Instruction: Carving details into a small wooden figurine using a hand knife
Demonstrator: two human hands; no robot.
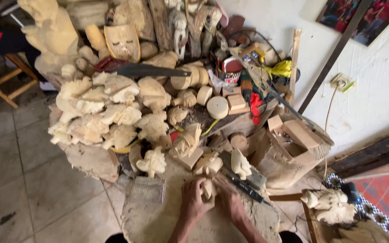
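My left hand (193,200) and my right hand (228,201) are closed together around a small pale wooden carving (208,188). They hold it over a rough wooden work block (158,216) at the bottom middle of the head view. Just beyond my hands lie other small unfinished carvings (208,164) and a pointed one (240,163). A dark-handled tool (245,186) lies on the block, right beside my right hand.
A big heap of pale carved figures (109,108) fills the left and middle. A wooden mask (122,41), a saw blade (151,70), round wooden discs (217,107), a can (231,69) and wood blocks (300,135) crowd the back. White wall with socket (341,82) right; tiled floor (28,180) left.
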